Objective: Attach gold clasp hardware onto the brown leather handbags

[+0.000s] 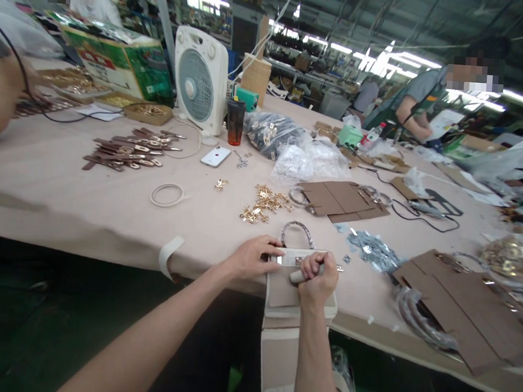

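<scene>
At the table's front edge lies an unfinished handbag (pixel 284 290) in pale beige, its lower part hanging over the edge. A wrapped handle (pixel 298 225) arches from its far side. My left hand (pixel 257 256) holds the bag's upper left corner, fingers on top and thumb nearer me. My right hand (pixel 318 277) is closed in a fist around a short tool with a pale handle (pixel 298 277), over the bag's top band. The tool's working end is hidden by the fist. Metal strips show on the band on either side of this hand.
Gold fittings (pixel 267 202) lie beyond the bag, small silver plates (pixel 374 250) to its right. Brown bag pieces (pixel 346 199) sit behind and at right (pixel 468 312). A tape roll (pixel 167 195), phone (pixel 216 156), cup (pixel 235 122) and fan (pixel 201 81) stand left. Other people work nearby.
</scene>
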`<state>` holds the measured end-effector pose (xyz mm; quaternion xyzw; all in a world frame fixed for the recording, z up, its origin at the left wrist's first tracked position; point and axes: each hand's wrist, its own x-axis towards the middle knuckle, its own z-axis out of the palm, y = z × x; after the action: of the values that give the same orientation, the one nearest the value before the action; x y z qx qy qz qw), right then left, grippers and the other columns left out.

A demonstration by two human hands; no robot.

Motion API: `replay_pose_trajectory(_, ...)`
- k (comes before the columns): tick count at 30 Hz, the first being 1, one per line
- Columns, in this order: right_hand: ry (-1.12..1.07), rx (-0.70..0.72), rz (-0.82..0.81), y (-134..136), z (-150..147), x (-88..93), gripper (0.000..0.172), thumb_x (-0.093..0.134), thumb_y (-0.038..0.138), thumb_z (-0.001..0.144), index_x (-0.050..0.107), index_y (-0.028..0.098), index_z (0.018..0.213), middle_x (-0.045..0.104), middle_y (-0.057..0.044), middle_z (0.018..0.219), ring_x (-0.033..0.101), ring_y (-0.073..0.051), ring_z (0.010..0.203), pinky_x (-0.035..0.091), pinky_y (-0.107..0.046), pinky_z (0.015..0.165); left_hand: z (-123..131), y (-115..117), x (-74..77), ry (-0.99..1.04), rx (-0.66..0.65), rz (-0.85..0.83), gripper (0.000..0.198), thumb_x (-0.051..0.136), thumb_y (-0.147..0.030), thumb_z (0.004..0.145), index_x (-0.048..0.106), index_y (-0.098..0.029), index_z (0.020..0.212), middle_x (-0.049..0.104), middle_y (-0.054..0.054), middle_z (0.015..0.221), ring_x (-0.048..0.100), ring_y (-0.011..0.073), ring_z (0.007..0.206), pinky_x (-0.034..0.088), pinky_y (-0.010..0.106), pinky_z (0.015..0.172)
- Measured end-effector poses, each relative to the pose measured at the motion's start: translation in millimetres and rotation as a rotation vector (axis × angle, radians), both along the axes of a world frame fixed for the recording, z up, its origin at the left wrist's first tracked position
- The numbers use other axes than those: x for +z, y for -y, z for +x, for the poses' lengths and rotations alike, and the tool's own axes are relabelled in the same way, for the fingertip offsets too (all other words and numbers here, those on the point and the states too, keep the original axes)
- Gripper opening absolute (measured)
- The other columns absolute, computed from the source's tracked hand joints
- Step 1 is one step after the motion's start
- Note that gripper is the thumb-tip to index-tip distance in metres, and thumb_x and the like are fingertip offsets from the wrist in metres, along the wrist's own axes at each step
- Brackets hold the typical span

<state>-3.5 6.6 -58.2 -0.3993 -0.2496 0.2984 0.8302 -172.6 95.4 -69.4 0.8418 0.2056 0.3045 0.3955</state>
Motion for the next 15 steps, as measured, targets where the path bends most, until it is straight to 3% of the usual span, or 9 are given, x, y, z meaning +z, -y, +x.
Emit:
replay_pose_trajectory(3,0.008,0.003,0.001,1.2,-1.0,0.1,0.034,0.056,0.042,0.099,0.049,0.02,0.072,0.036,0.011,0.054,0.027,-0.005,0.038,0.023,-0.018,0.038,2.2,1.1,-1.7,-0.008,0.033,-0.015,0.024,0.068,-0.03,0.091,0.081,-0.025,0.111,0.072,0.009,0.127,0.068,0.022,0.116,0.052,0.036,0.105)
replay_pose_trajectory(8,0.058,-0.018,0.008,5.2,-3.9,3.1,0.035,0.054,0.043,0.099,0.046,0.021,0.073,0.034,0.011,0.055,0.025,-0.005,0.039,0.022,-0.018,0.039,9.9,5.4,-2.4,-0.035,0.157,-0.113,0.022,0.076,-0.027,0.081,0.082,-0.024,0.102,0.075,0.006,0.12,0.07,0.0218,0.108,0.053,0.033,0.101)
replay_pose_trajectory(15,0.114,-0.045,0.07,1.7,-26.1,13.8,0.035,0.055,0.038,0.097,0.047,0.021,0.067,0.037,0.008,0.054,0.032,-0.007,0.04,0.026,-0.02,0.04,14.1,1.0,5.2,-0.137,0.175,-0.138,0.033,0.075,-0.021,0.075,0.076,-0.022,0.108,0.078,0.002,0.109,0.071,0.0212,0.099,0.054,0.029,0.09)
